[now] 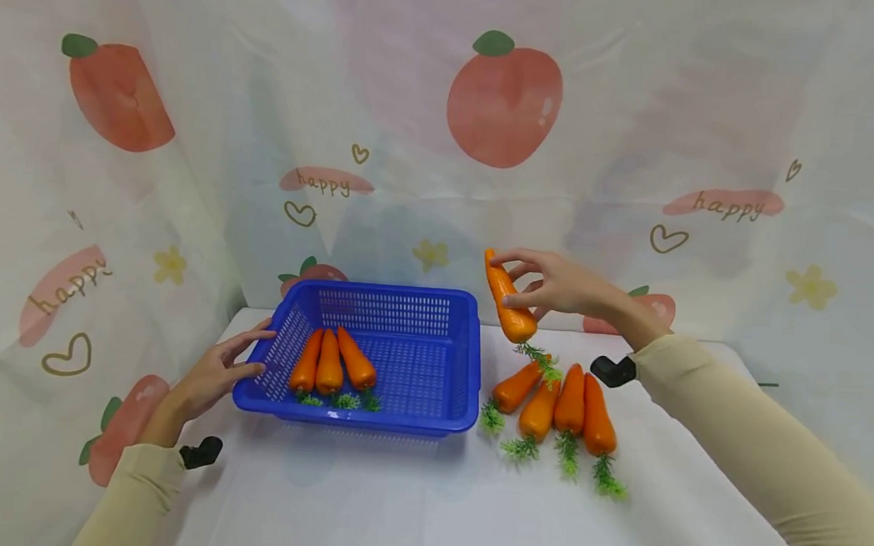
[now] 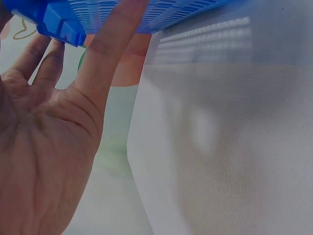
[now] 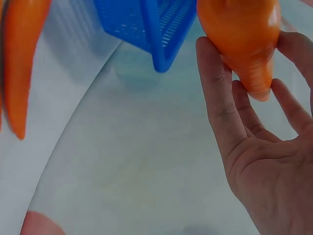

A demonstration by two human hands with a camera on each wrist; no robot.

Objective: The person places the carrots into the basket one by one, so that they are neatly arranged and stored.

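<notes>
My right hand (image 1: 556, 284) pinches an orange carrot (image 1: 509, 298) between thumb and fingers, above the table to the right of the basket. The carrot is tilted, its narrow tip up and its feathery green top hanging down. In the right wrist view, thumb and fingers lie on either side of this carrot (image 3: 244, 39). My left hand (image 1: 209, 376) touches the left rim of a blue plastic basket (image 1: 368, 419), fingers fairly straight; in the left wrist view its thumb lies against the basket's side (image 2: 105, 14). Three carrots (image 1: 329, 367) lie inside the basket, toward its left.
Several more carrots (image 1: 570, 402) lie side by side on the white-covered table (image 1: 408, 505), right of the basket, green tops toward me. A printed cloth (image 1: 409, 121) with fruit pictures hangs behind and to the left.
</notes>
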